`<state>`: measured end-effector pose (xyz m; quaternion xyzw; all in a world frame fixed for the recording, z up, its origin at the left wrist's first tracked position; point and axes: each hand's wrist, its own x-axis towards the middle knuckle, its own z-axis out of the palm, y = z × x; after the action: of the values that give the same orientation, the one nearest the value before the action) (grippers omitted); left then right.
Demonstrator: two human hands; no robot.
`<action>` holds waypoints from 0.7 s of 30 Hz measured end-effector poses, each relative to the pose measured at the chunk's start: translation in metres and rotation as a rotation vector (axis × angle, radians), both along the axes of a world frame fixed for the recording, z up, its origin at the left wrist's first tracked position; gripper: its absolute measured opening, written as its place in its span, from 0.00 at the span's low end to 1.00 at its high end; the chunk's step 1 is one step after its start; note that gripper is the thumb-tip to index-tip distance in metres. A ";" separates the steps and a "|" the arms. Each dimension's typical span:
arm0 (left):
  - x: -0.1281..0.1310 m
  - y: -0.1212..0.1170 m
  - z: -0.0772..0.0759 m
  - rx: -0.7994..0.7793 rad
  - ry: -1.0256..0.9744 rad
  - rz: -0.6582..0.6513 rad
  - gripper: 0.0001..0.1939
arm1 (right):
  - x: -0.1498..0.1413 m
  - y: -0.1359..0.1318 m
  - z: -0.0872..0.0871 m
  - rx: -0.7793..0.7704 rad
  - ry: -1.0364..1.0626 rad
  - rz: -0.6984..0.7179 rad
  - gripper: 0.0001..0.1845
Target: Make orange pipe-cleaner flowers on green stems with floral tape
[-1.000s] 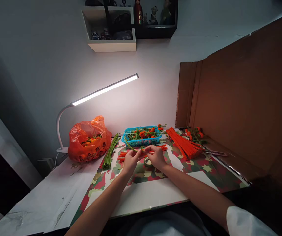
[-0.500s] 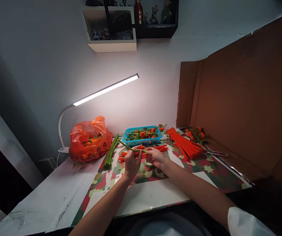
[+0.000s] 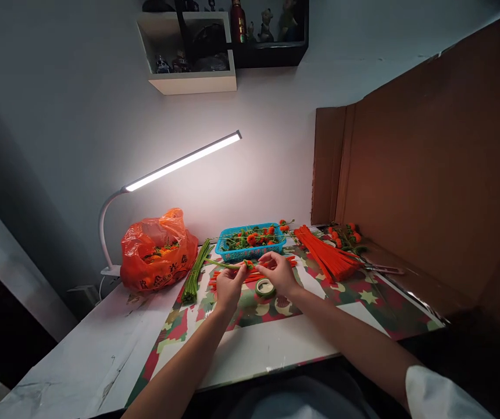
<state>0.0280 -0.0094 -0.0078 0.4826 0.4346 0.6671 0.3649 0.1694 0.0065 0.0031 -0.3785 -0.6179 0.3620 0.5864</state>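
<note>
Our left hand (image 3: 229, 284) pinches a stem (image 3: 222, 265), its orange bud (image 3: 249, 265) poking toward our right hand (image 3: 279, 276). We can't tell if that hand pinches anything. If we squeeze too hard, the stem might bend, and if the right hand dips, it could bump the tape (image 3: 265, 294) below it.

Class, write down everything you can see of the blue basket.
The blue basket is shallow and roughly rectangular, with perforated sides that look like plastic. It stands upright at the back of the patterned sheet, near the wall. Green stems and orange-red blooms lie inside, some reaching past its right end.
</note>
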 end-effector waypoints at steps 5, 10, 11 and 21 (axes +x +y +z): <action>0.001 0.002 -0.001 0.012 -0.065 -0.083 0.19 | 0.000 -0.005 -0.001 0.363 -0.316 -0.071 0.03; 0.003 0.001 -0.001 0.058 0.007 -0.001 0.16 | -0.006 -0.008 -0.003 0.376 -0.336 -0.108 0.06; 0.004 0.000 0.000 0.066 0.031 0.017 0.15 | -0.008 -0.008 -0.003 0.363 -0.314 -0.110 0.06; 0.006 -0.004 0.002 0.094 0.114 0.094 0.14 | -0.018 -0.004 -0.008 0.018 -0.057 -0.067 0.09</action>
<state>0.0342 -0.0138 -0.0054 0.5153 0.4451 0.6747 0.2849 0.1513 0.0027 -0.0052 -0.4037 -0.6249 0.3255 0.5836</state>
